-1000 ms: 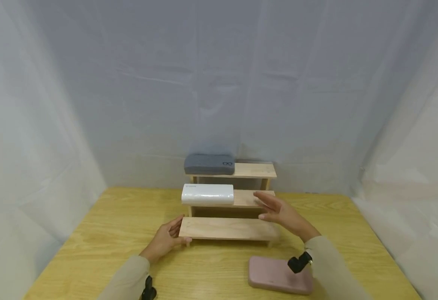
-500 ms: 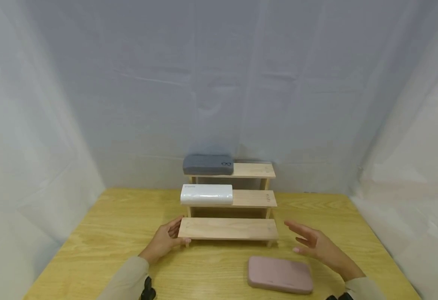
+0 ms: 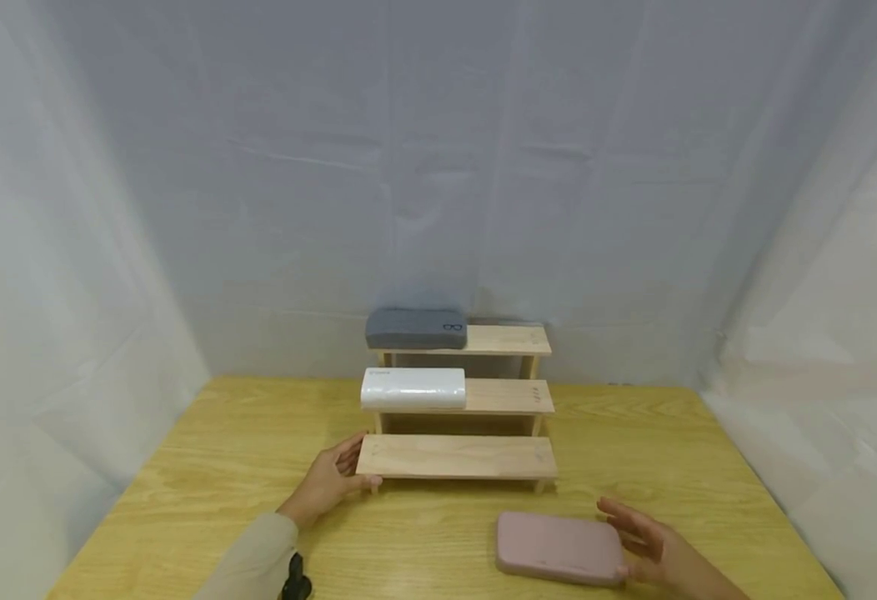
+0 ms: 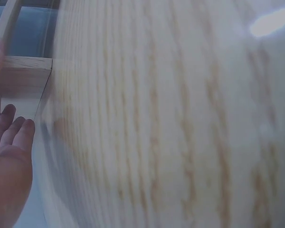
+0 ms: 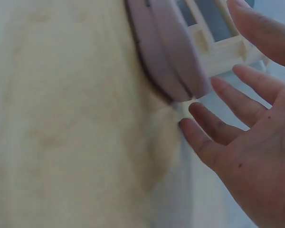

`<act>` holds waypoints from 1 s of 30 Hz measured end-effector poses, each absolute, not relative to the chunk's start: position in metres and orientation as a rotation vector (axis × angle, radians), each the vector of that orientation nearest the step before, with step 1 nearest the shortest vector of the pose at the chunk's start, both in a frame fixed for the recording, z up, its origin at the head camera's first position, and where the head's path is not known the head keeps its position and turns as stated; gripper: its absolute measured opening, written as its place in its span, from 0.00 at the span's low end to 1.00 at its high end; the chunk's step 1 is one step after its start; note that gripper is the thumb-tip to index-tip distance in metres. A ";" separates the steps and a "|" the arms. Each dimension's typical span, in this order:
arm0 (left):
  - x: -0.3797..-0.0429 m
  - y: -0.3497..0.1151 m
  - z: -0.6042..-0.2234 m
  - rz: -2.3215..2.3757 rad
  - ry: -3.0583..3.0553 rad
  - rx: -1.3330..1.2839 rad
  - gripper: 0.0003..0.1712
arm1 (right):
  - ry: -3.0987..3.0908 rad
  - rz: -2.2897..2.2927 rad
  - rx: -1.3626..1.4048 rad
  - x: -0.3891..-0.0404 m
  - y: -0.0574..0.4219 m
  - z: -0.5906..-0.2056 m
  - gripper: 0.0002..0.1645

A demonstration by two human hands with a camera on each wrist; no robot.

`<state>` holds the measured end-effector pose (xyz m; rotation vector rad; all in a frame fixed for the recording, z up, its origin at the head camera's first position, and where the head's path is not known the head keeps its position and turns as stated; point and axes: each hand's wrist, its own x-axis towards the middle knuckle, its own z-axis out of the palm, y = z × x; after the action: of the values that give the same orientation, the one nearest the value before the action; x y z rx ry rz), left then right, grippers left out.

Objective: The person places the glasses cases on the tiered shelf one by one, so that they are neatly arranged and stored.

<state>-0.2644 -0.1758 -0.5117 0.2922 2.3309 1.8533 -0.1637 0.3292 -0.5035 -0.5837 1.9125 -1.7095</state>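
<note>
A three-step wooden shelf [image 3: 457, 457] stands on the table. My left hand [image 3: 328, 483] holds the left end of its lowest step, thumb at the front edge and fingers along the side. In the left wrist view that hand [image 4: 9, 166] is partly cut off by the frame. At the front right lies a pink glasses case [image 3: 558, 547]. My right hand [image 3: 652, 550] is at its right end, fingers spread. The right wrist view puts these fingers [image 5: 204, 142] close beside the pink case [image 5: 173, 52]; no grip on it shows.
A grey glasses case [image 3: 417, 330] lies on the left of the top step, and a white glasses case [image 3: 413, 388] on the left of the middle step. The yellow wood-grain table [image 3: 258, 442] is enclosed by pale sheeting [image 3: 438, 167] at the back and sides.
My right hand has moved from above the middle step's right end, down and to the right, to the pink glasses case. The left hand has stayed at the shelf.
</note>
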 end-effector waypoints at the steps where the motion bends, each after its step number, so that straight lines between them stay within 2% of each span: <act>1: -0.265 -0.176 -0.512 1.854 2.329 0.288 0.53 | 1.891 -1.708 -0.564 -0.162 0.329 -0.505 0.41; 7: -0.266 -0.176 -0.513 1.857 2.325 0.287 0.52 | 1.885 -1.681 -0.456 -0.157 0.323 -0.513 0.45; 15: -0.268 -0.176 -0.515 1.857 2.328 0.272 0.54 | 2.012 -1.622 -0.337 -0.158 0.320 -0.516 0.45; 25: -0.264 -0.175 -0.511 1.856 2.337 0.266 0.52 | 2.099 -1.571 -0.368 -0.157 0.318 -0.517 0.47; 30: -0.264 -0.174 -0.511 1.857 2.343 0.258 0.52 | 2.238 -1.507 -0.480 -0.157 0.319 -0.518 0.46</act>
<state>-0.2643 -0.1738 -0.5111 0.2576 2.3433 1.8574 -0.1572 0.3186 -0.5181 -0.4801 2.2382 -1.5072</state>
